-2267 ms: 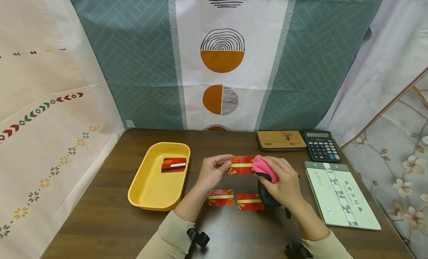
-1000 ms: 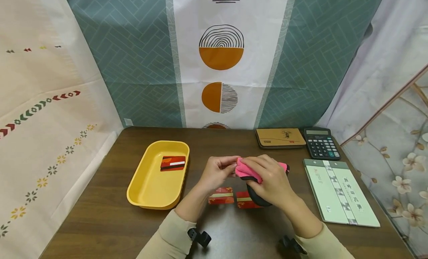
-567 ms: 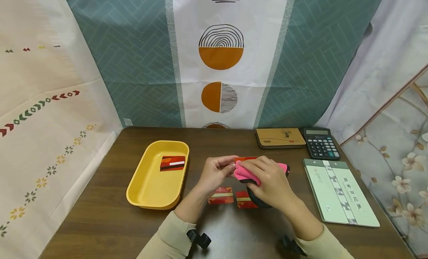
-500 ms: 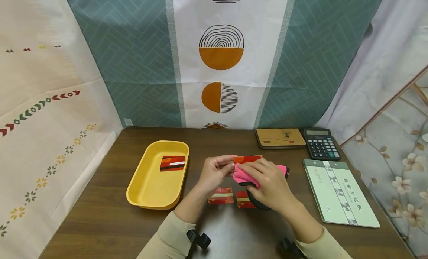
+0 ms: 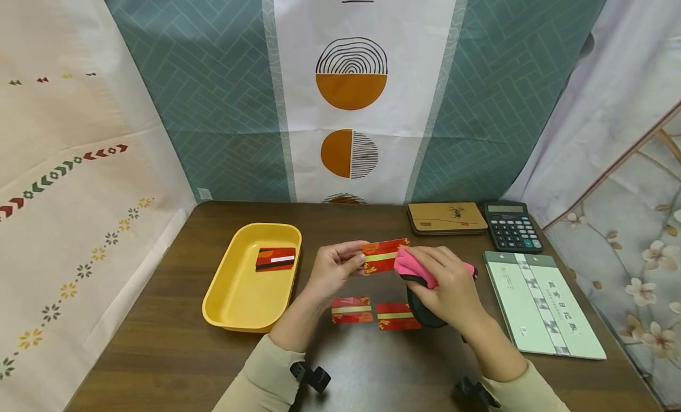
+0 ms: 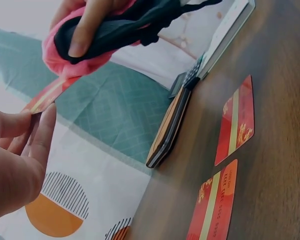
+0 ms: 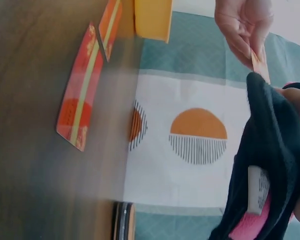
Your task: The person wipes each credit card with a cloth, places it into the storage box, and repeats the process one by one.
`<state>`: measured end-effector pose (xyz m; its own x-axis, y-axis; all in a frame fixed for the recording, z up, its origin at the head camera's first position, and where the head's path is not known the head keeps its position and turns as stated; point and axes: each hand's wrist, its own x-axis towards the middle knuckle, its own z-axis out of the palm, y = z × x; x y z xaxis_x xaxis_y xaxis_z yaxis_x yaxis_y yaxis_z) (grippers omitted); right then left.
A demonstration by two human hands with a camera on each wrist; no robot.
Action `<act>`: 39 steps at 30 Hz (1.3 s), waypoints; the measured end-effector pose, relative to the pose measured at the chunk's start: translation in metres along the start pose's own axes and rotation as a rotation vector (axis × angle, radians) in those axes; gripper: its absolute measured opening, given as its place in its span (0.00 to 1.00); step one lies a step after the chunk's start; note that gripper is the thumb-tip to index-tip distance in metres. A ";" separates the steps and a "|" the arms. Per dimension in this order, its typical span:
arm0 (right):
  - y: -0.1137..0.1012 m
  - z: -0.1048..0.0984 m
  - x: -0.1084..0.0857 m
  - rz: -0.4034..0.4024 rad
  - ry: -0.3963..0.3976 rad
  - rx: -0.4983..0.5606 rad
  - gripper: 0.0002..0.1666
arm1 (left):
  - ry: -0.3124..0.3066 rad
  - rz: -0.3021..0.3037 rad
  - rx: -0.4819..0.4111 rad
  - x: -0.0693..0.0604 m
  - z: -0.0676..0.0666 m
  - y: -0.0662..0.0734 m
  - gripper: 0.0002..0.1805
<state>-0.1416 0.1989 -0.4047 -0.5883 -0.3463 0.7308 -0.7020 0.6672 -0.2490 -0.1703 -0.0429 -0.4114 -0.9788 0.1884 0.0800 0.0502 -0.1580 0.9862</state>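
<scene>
A red and orange plastic card point(image 5: 384, 256) with a gold stripe is pinched at its left edge by my left hand point(image 5: 331, 271). My right hand point(image 5: 449, 285) grips a pink cloth point(image 5: 414, 266) with a dark backing, whose front fold touches the card's right end. In the right wrist view the cloth's dark side point(image 7: 270, 145) carries a white label. Below the hands, two similar cards lie side by side on the table, a left card point(image 5: 352, 310) and a right card point(image 5: 396, 317). In the left wrist view, the cloth point(image 6: 85, 62) covers the held card's far end.
A yellow tray point(image 5: 234, 308) at the left holds one or more red cards point(image 5: 275, 259) with a black stripe. At the back right lie a tan notebook point(image 5: 447, 217) and a black calculator point(image 5: 513, 227). A pale green notepad point(image 5: 542, 305) lies along the right side.
The cloth covered most of the held card; now my right hand has drawn it to the right, baring the card's face. My left hand has shifted slightly left with the card.
</scene>
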 end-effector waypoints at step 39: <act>-0.022 0.021 0.006 0.091 0.123 0.030 0.38 | 0.064 -0.036 -0.057 -0.006 0.022 -0.009 0.16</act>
<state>-0.1378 0.1681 -0.4085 -0.5977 -0.2007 0.7762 -0.6608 0.6716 -0.3352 -0.1607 -0.0211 -0.4173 -0.9906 0.1330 0.0331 0.0049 -0.2070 0.9783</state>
